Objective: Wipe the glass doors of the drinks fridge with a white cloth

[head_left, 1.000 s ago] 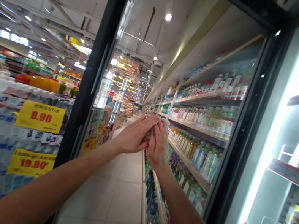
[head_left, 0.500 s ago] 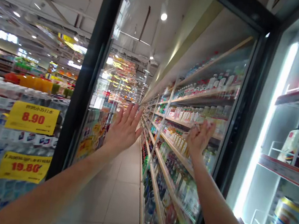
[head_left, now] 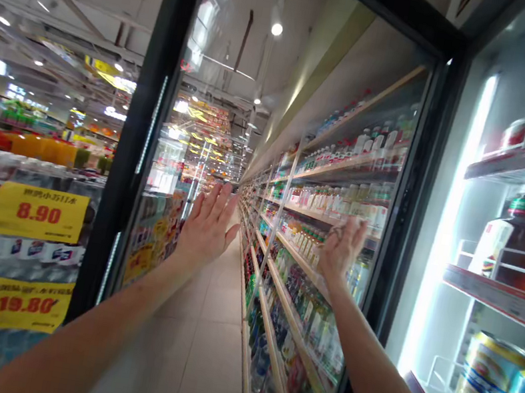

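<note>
My left hand (head_left: pixel 208 226) is raised in front of me with its fingers stretched out and apart, holding nothing, close to or against the glass of an open cooler door (head_left: pixel 275 124). My right hand (head_left: pixel 342 248) is also up and flat with spread fingers, empty, near the door's right edge. The door's black frame (head_left: pixel 131 133) runs down the left side. Through the glass a long aisle of drink shelves (head_left: pixel 320 213) shows.
The lit cooler interior (head_left: pixel 504 293) is on the right, with dark bottles above and blue-and-gold cans (head_left: pixel 507 389) on a lower shelf. Stacked water bottles with yellow price signs (head_left: pixel 36 212) stand at left. A tiled aisle floor (head_left: pixel 200 348) runs ahead.
A second ago my hands were pressed together in front of me. They parted and spread flat; since half a second ago they hardly moved, while the view shifted slightly left.
</note>
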Demonstrator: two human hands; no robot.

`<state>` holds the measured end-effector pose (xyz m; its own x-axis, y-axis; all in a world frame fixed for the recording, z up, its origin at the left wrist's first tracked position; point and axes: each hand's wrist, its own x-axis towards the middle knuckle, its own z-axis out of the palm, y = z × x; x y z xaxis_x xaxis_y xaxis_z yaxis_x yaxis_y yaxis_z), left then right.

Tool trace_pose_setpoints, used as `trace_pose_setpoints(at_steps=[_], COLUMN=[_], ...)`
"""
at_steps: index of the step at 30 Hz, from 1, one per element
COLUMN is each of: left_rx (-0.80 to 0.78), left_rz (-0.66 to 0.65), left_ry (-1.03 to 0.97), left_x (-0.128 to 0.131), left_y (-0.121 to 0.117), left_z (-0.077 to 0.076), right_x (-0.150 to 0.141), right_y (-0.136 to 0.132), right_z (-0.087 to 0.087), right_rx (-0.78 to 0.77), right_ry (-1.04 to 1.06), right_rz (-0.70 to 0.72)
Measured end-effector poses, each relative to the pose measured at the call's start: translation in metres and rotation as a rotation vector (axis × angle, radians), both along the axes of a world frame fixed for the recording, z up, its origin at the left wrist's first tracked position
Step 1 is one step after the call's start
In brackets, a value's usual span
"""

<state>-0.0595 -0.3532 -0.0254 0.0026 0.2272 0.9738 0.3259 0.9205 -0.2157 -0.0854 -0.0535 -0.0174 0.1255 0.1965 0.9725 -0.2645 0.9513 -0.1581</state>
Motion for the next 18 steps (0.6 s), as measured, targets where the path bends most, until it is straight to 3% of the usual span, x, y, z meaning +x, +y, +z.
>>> trace_pose_setpoints(at_steps=[3, 4, 5, 9, 11, 13, 15, 17, 18], left_rx=[-0.004, -0.003, -0.004, -0.005, 0.002, -0.002, -0.025, -0.046, -0.051], left_rz=[-0.022, -0.03, -0.037, -0.025, -0.015, -0.021, -0.03, -0.031, -0.028], left_ry=[-0.007, -0.014, -0.021, -0.028, -0.029, -0.037, -0.048, -0.047, -0.043], left_x=[-0.002, -0.002, -0.002, -0.001, 0.0, 0.001, 0.002, 0.003, 0.003], left_y=[-0.002, -0.003, -0.004, -0.001, 0.004, 0.011, 0.016, 0.019, 0.019], left_z=[0.0, 0.001, 0.001, -0.001, -0.006, -0.014, -0.022, -0.028, -0.029], right_x=[0.002, 0.003, 0.003, 0.002, 0.001, 0.003, 0.007, 0.01, 0.011], right_y=[-0.025, -0.021, -0.011, 0.044, 0.041, 0.012, -0.018, -0.025, -0.017], right_z=[-0.015, -0.019, -0.022, -0.027, -0.03, -0.035, -0.043, -0.049, -0.052], right_rx=[0.427, 0.476, 0.436, -0.093, -0.151, 0.003, 0.313, 0.52, 0.51], right_ry=[-0.074, -0.095, -0.098, -0.013, 0.018, 0.021, -0.037, -0.092, -0.104], right_rz=[0.021, 0.007, -0.016, -0.082, -0.059, -0.022, 0.0, -0.001, -0.013])
